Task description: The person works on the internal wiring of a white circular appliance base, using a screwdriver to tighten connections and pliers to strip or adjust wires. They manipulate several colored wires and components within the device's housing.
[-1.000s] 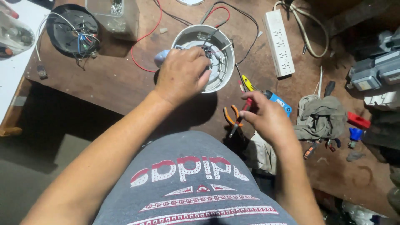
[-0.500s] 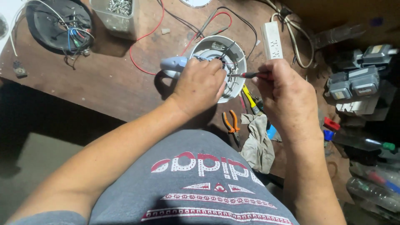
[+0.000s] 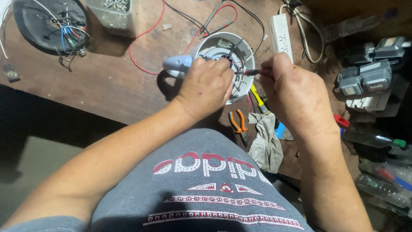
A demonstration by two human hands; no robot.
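I look down past my grey shirt to a worn brown wooden bench, dark floor beneath on the left. Nearest lie orange-handled pliers and a grey rag. My left hand curls closed on the rim of the round white appliance housing at bench centre. My right hand pinches a screwdriver, tip inside the housing. Beyond lie red wires, a white power strip, a screw tub, and a black wired disc.
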